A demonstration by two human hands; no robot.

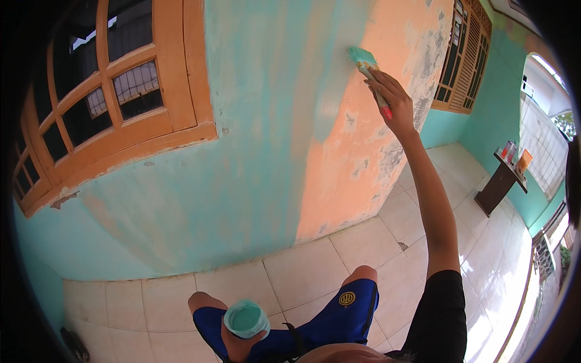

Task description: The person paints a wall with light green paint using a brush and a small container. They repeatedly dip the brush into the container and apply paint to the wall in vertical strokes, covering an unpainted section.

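My right hand grips the handle of a flat paintbrush, its bristles coated in turquoise paint. The bristle tips are at the wall, near the border between turquoise paint and bare peach paint; whether they touch it I cannot tell. Down by my lap, my left hand holds a plastic tub of turquoise paint upright, its rim smeared with paint. The turquoise coat is streaky, with peach showing through in places. Grey worn patches mark the peach part toward the wall's right edge.
An orange wooden-framed window fills the upper left. Pale floor tiles meet the wall's foot. Farther right stand a dark small table with several items on it and a second wooden window. Dark footwear lies at lower left.
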